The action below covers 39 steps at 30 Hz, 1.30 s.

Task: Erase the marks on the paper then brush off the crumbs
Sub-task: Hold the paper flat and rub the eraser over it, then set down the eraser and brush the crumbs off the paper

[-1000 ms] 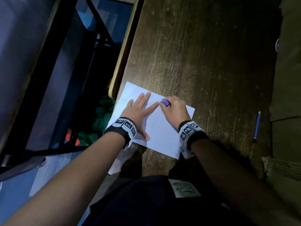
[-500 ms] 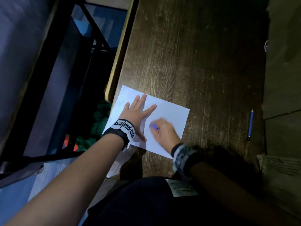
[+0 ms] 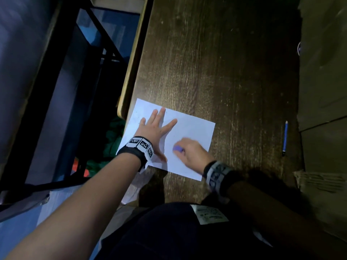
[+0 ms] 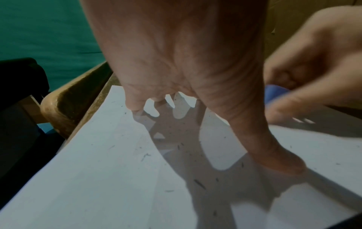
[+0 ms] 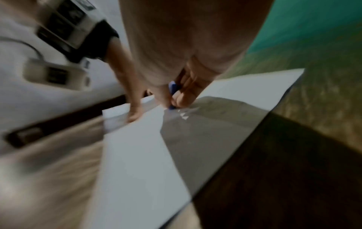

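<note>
A white sheet of paper [image 3: 195,132] lies at the near left corner of the dark wooden table [image 3: 216,62]. My left hand [image 3: 155,128] presses flat on its left half, fingers spread. My right hand [image 3: 189,152] pinches a small blue eraser [image 3: 177,148] and holds its tip against the paper's near middle. In the left wrist view, dark eraser crumbs [image 4: 199,184] are scattered over the paper [image 4: 98,178] around my left hand [image 4: 195,93]; the eraser [image 4: 274,93] shows at right. The right wrist view is blurred, with the eraser [image 5: 173,89] between my fingertips.
A blue pencil [image 3: 285,137] lies on the table to the right of the paper. The table's left edge [image 3: 129,76] runs just beside the sheet, with a black metal frame [image 3: 62,113] and floor below. A greenish surface [image 3: 323,72] borders the table on the right.
My right hand with the eraser has moved from the paper's far edge back toward me to the near middle. The left hand has kept pressing the sheet.
</note>
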Motion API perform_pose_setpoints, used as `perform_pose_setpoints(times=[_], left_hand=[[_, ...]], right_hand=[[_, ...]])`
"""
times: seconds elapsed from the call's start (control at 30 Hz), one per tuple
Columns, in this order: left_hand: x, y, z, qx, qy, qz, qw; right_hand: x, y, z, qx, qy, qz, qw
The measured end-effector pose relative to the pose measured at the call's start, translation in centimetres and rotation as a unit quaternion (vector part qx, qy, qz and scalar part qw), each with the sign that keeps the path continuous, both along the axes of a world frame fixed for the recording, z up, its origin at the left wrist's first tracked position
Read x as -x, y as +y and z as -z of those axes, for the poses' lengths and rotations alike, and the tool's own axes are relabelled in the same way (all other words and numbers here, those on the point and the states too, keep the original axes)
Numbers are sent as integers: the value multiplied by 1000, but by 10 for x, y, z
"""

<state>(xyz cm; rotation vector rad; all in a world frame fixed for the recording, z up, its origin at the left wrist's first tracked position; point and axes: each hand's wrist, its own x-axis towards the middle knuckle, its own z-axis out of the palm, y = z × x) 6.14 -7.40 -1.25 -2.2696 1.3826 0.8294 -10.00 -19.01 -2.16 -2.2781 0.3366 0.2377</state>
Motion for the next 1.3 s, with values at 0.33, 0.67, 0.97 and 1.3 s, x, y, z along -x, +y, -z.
perform_pose_setpoints(times=[0.33,0.67,0.97,1.3], left_hand=[[1,1,3,3,-2,-2,1000],[5,1,-3,1,18,-28,999],[19,11,-1,17,27,-65,997],[34,35,1,25,44,-100,994]], right_hand=[[24,26,16,-26,-9,7,1000],[18,-110,5,1,-40,440,897],[31,-69,11,115,14,164,980],[-1,-56,2,110,132,222,960]])
